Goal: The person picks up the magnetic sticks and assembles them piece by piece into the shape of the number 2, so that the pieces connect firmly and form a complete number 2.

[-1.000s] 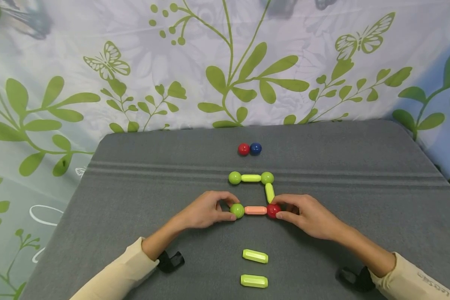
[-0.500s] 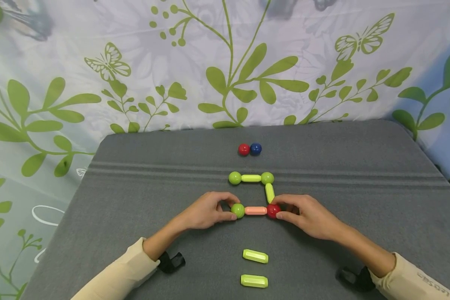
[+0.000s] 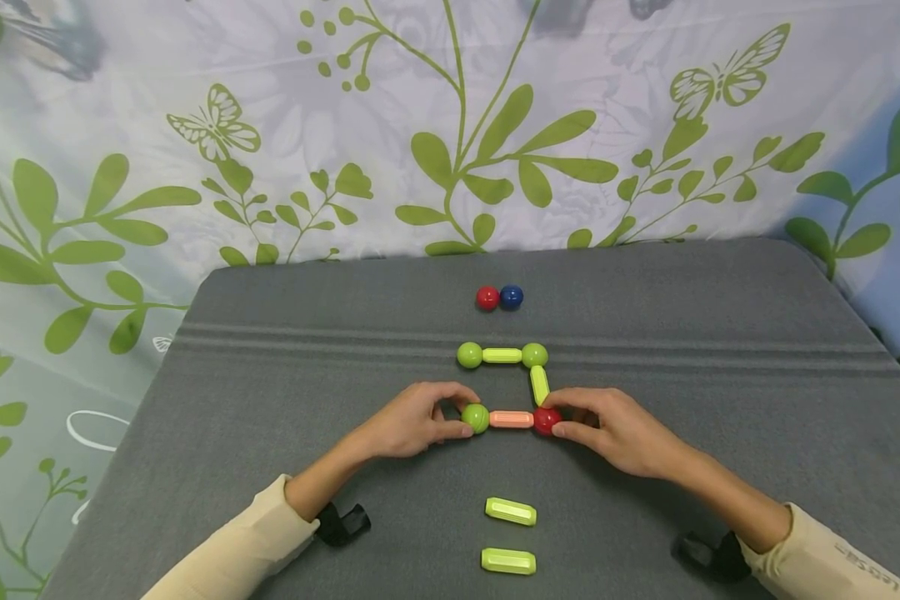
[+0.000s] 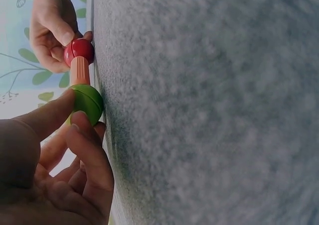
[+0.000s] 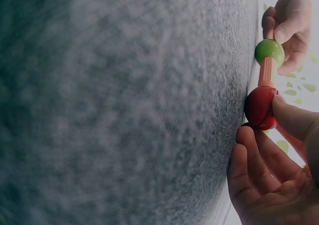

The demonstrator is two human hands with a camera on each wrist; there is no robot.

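Note:
My left hand (image 3: 418, 422) pinches a green ball (image 3: 476, 418) between thumb and fingers. With thumb and fingertips my right hand (image 3: 621, 432) grips a red ball (image 3: 547, 421). An orange ribbed rod (image 3: 512, 419) links these two balls in a straight line along the table. From the red ball a yellow-green rod (image 3: 540, 385) runs back to a second green ball (image 3: 535, 356). Another yellow-green rod (image 3: 502, 356) joins that one to a third green ball (image 3: 470, 356) at its left. In the left wrist view, the green ball (image 4: 88, 103) shows a seam across it.
Two loose yellow-green rods, one slightly tilted (image 3: 511, 512) and one nearly level (image 3: 508, 561), lie nearer the front. At the back, a red ball (image 3: 487, 298) and a blue ball (image 3: 512, 297) sit side by side. A patterned cloth (image 3: 390, 108) hangs behind the grey table (image 3: 307, 333).

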